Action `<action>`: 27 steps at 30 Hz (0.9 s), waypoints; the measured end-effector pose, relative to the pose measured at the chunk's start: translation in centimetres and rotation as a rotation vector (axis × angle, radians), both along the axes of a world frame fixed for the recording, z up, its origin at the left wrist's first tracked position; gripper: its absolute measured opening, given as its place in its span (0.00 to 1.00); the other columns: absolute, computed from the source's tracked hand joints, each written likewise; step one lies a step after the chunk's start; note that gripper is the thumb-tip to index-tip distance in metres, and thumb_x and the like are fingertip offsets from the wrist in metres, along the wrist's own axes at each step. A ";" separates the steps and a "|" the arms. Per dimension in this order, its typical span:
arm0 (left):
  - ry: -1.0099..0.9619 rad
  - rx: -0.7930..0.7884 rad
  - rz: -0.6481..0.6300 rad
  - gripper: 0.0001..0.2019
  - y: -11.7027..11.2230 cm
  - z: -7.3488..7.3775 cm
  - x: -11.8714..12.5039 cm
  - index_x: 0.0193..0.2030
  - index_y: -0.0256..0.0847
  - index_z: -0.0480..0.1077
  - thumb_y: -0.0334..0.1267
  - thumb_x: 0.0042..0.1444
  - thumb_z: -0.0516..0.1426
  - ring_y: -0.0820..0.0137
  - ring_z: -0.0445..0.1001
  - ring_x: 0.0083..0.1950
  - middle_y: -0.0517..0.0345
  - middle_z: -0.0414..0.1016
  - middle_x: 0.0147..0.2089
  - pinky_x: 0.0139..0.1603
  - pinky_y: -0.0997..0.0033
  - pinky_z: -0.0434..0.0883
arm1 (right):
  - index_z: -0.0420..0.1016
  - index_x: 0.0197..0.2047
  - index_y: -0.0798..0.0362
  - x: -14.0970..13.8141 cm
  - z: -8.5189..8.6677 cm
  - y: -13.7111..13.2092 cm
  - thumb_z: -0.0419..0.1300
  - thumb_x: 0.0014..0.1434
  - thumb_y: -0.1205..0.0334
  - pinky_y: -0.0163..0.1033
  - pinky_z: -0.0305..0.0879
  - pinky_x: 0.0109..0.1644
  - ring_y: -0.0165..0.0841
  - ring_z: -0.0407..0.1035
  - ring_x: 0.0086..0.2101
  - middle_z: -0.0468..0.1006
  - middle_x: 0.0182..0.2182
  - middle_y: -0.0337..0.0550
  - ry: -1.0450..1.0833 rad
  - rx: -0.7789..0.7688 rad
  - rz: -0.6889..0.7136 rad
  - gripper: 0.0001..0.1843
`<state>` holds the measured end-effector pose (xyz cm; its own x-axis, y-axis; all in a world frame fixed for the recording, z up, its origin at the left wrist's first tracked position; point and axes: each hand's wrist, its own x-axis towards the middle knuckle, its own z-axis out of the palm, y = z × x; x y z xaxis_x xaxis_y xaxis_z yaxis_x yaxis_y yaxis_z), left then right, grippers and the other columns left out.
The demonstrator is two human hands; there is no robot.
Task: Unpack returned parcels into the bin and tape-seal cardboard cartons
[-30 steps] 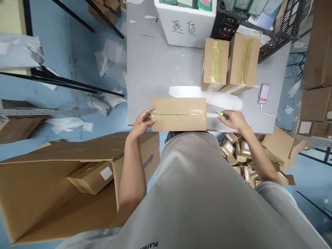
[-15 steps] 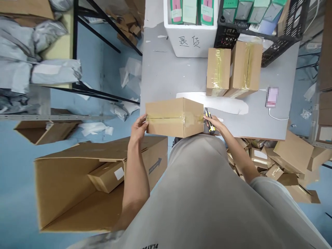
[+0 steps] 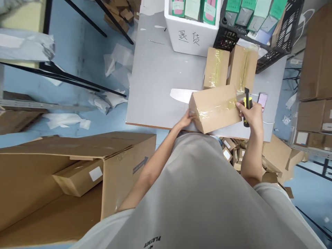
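Note:
A taped brown cardboard box (image 3: 218,108) sits tilted at the table's front edge, close to my body. My left hand (image 3: 186,120) grips its left end, with the fingertips partly hidden behind the cardboard. At the opposite end, my right hand (image 3: 251,112) is closed around a black and yellow box cutter (image 3: 246,105), and its fingers touch the box's right edge. The cutter stands nearly upright in the view; whether its blade is out I cannot tell. Clear tape runs along the side of the box that faces me.
Behind stand two taped cartons (image 3: 216,67), a white foam bin (image 3: 193,36) and a black crate (image 3: 275,57) with green boxes. A phone (image 3: 262,101) lies right on the grey table (image 3: 155,86). A large open carton (image 3: 129,180) is at lower left, scrap boxes (image 3: 275,155) at lower right.
The box has moved right and been turned, so another taped side shows. My right hand has lifted the box cutter up and right; my left hand has shifted right with the box.

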<state>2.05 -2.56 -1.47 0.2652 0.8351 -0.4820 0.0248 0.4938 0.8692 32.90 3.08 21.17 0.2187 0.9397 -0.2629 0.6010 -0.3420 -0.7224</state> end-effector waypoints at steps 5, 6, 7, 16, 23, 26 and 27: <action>0.117 0.164 0.073 0.38 0.7 3.2 1.1 0.81 0.34 0.63 0.42 0.66 0.62 0.43 0.70 0.80 0.28 0.69 0.80 0.83 0.36 0.66 | 0.85 0.49 0.55 0.1 -0.8 -0.5 0.67 0.69 0.43 0.46 0.77 0.41 0.42 0.79 0.29 0.81 0.27 0.41 -0.256 -0.005 0.067 0.22; 0.126 0.252 0.113 0.36 0.8 4.3 0.5 0.81 0.36 0.63 0.44 0.69 0.61 0.44 0.69 0.82 0.30 0.66 0.83 0.83 0.38 0.65 | 0.85 0.51 0.55 -0.1 -1.0 -0.8 0.65 0.71 0.42 0.48 0.78 0.45 0.44 0.81 0.32 0.83 0.31 0.44 -0.321 0.023 0.085 0.23; 0.129 0.335 0.148 0.34 1.1 5.6 -0.1 0.81 0.39 0.64 0.47 0.71 0.59 0.46 0.68 0.83 0.33 0.64 0.84 0.83 0.39 0.66 | 0.84 0.53 0.55 -0.2 -1.1 -1.1 0.62 0.73 0.41 0.50 0.78 0.49 0.46 0.81 0.36 0.85 0.34 0.48 -0.387 0.054 0.106 0.24; 0.197 0.429 0.062 0.26 3.8 14.5 -2.3 0.66 0.44 0.79 0.44 0.61 0.69 0.52 0.79 0.71 0.49 0.81 0.70 0.70 0.48 0.81 | 0.59 0.81 0.52 -5.2 2.8 -6.0 0.42 0.85 0.48 0.49 0.78 0.50 0.49 0.85 0.44 0.87 0.53 0.58 -0.354 -0.070 0.347 0.31; 0.192 0.377 0.078 0.25 4.0 14.4 -2.4 0.61 0.42 0.81 0.42 0.56 0.71 0.51 0.81 0.68 0.48 0.84 0.66 0.69 0.49 0.81 | 0.73 0.76 0.49 -11.4 4.0 -8.9 0.50 0.81 0.59 0.50 0.77 0.59 0.53 0.84 0.57 0.88 0.61 0.56 -0.194 -0.093 0.648 0.26; 0.223 0.380 0.063 0.26 4.0 14.4 -2.5 0.62 0.44 0.82 0.43 0.57 0.70 0.50 0.81 0.68 0.49 0.84 0.67 0.68 0.49 0.81 | 0.73 0.77 0.51 -12.7 4.0 -8.6 0.50 0.80 0.61 0.47 0.77 0.58 0.52 0.85 0.55 0.89 0.60 0.57 -0.229 -0.139 0.690 0.27; 0.232 0.384 0.058 0.26 4.0 14.4 -2.5 0.62 0.44 0.81 0.44 0.57 0.70 0.50 0.81 0.69 0.49 0.84 0.67 0.68 0.49 0.81 | 0.73 0.77 0.52 -12.9 4.0 -8.5 0.50 0.80 0.62 0.47 0.77 0.57 0.52 0.85 0.54 0.89 0.59 0.57 -0.247 -0.151 0.699 0.27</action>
<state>-0.43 1.42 12.92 0.1345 0.9752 -0.1758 0.2224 0.1432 0.9644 19.99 -5.46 25.17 -0.3455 0.8388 -0.4207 0.8528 0.0935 -0.5139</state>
